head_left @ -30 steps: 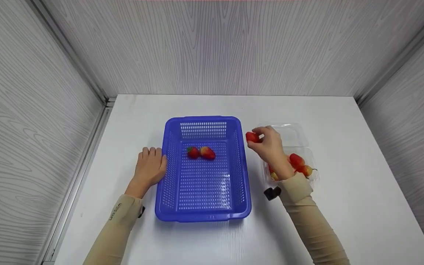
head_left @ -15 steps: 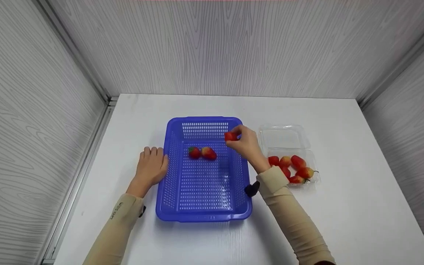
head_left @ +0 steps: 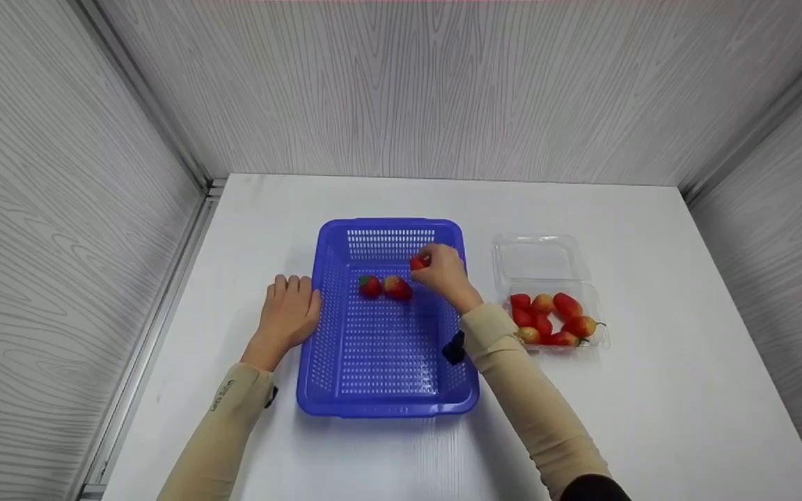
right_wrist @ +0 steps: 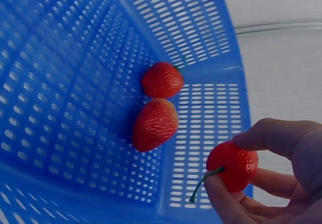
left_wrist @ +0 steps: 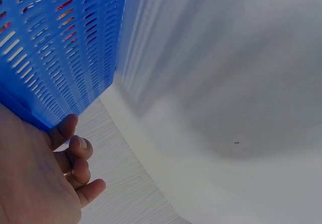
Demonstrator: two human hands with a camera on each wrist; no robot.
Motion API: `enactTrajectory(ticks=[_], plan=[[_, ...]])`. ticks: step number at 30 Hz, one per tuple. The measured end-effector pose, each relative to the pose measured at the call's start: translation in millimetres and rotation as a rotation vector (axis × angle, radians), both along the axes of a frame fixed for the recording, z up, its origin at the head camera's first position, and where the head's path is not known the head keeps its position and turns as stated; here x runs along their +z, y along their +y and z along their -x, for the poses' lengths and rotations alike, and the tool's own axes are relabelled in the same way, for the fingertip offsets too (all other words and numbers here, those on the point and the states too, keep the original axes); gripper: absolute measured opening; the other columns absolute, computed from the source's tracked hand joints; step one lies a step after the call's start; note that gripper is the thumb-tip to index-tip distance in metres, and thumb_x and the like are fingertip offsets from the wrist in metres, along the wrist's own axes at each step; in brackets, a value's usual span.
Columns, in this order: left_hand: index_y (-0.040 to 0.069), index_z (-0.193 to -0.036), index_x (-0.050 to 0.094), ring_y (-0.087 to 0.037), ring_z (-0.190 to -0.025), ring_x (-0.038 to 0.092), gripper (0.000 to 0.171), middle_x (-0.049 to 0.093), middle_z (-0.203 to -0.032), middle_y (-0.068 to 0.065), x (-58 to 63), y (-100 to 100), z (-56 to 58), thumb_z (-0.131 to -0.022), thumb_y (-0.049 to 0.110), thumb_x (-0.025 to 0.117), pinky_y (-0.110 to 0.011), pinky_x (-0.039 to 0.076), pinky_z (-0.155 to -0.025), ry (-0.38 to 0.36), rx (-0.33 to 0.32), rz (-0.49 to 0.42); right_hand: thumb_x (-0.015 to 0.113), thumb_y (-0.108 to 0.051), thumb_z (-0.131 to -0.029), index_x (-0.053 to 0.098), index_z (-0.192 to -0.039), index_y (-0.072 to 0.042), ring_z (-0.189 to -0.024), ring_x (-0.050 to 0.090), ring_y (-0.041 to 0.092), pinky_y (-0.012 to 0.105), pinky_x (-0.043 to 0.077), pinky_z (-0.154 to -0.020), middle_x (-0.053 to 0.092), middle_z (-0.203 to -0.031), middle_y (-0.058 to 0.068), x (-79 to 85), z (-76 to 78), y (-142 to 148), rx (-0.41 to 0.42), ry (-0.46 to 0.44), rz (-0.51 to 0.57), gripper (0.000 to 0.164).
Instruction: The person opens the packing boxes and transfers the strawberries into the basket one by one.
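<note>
My right hand [head_left: 445, 273], over the upper right part of the blue plastic basket [head_left: 387, 410], pinches a red cherry [right_wrist: 234, 166] between thumb and fingers. Its thin green stem hangs toward the basket's inside. Two strawberries, a smaller one [head_left: 370, 287] and a larger one [head_left: 398, 288], lie side by side on the basket floor, touching or nearly so. Against the basket's left rim rests my left hand [head_left: 288, 312], holding no loose object. In the left wrist view its fingers [left_wrist: 78, 171] are loosely bent below the perforated wall.
To the basket's right stands a clear plastic box [head_left: 544, 259] with its lid folded back. Several red and yellowish fruits [head_left: 567, 306] fill its near half. Grey wood-grain panels [head_left: 401, 90] border the white table [head_left: 665, 362] at the back and sides.
My right hand has carried the cherry leftward from beside the clear box to above the basket's inside. The left hand and the two strawberries have stayed in place.
</note>
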State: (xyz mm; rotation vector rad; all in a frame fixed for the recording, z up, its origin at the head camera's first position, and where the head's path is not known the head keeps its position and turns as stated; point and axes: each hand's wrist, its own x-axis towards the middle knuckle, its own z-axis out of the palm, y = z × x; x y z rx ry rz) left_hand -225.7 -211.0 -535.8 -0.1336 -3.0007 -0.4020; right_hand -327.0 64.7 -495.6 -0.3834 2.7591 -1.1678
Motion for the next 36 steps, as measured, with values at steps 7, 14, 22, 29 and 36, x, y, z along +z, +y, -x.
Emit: enactTrajectory(ticks=[7, 14, 22, 29, 36], plan=[[-0.007, -0.104, 0.052, -0.040, -0.096, 0.044, 0.036, 0.052, -0.096, -0.023, -0.2, 0, 1.0, -0.102, 0.024, 0.034, -0.054, 0.035, -0.090, -0.019, 0.005, 0.009, 0.068, -0.004, -0.075, 0.051, -0.068, -0.008, -0.065, 0.046, 0.021, 0.038, 0.042, -0.061, 0.049, -0.070, 0.004, -18.2, 4.9, -12, -0.039, 0.021, -0.189, 0.018], [-0.008, -0.103, 0.052, -0.040, -0.093, 0.044, 0.035, 0.053, -0.096, -0.024, -0.1, 1, -0.3, -0.102, 0.023, 0.036, -0.054, 0.035, -0.088, -0.009, 0.002, 0.007, 0.069, -0.003, -0.079, 0.060, -0.084, 0.002, -0.083, 0.063, 0.036, 0.051, 0.051, -0.080, 0.066, -0.091, 0.022, -35.8, 5.5, -21, -0.082, 0.011, -0.252, 0.011], [-0.008, -0.105, 0.052, -0.040, -0.094, 0.043, 0.036, 0.052, -0.096, -0.024, 1.4, 0, -1.0, -0.102, 0.024, 0.034, -0.054, 0.034, -0.088, -0.015, 0.003, -0.004, 0.071, -0.005, -0.079, 0.063, -0.097, 0.005, -0.091, 0.065, 0.037, 0.049, 0.051, -0.083, 0.067, -0.101, 0.024, -42.6, 8.5, -24, -0.078, -0.040, -0.278, 0.022], [-0.006, -0.100, 0.052, -0.039, -0.090, 0.042, 0.032, 0.051, -0.091, -0.021, -0.1, 0, -1.3, -0.102, 0.022, 0.037, -0.053, 0.035, -0.086, 0.005, 0.006, -0.011, 0.072, -0.005, -0.077, 0.066, -0.091, 0.003, -0.080, 0.060, 0.029, 0.047, 0.052, -0.078, 0.069, -0.096, 0.021, -41.6, 8.7, -24, -0.066, -0.043, -0.308, 0.017], [-0.006, -0.099, 0.052, -0.040, -0.091, 0.043, 0.030, 0.051, -0.091, -0.022, 0.1, 1, -0.2, -0.102, 0.020, 0.039, -0.054, 0.035, -0.087, 0.014, 0.002, -0.008, 0.071, -0.004, -0.077, 0.064, -0.089, 0.004, -0.076, 0.055, 0.028, 0.048, 0.051, -0.078, 0.068, -0.094, 0.022, -40.6, 7.6, -23, -0.053, -0.034, -0.299, 0.015]])
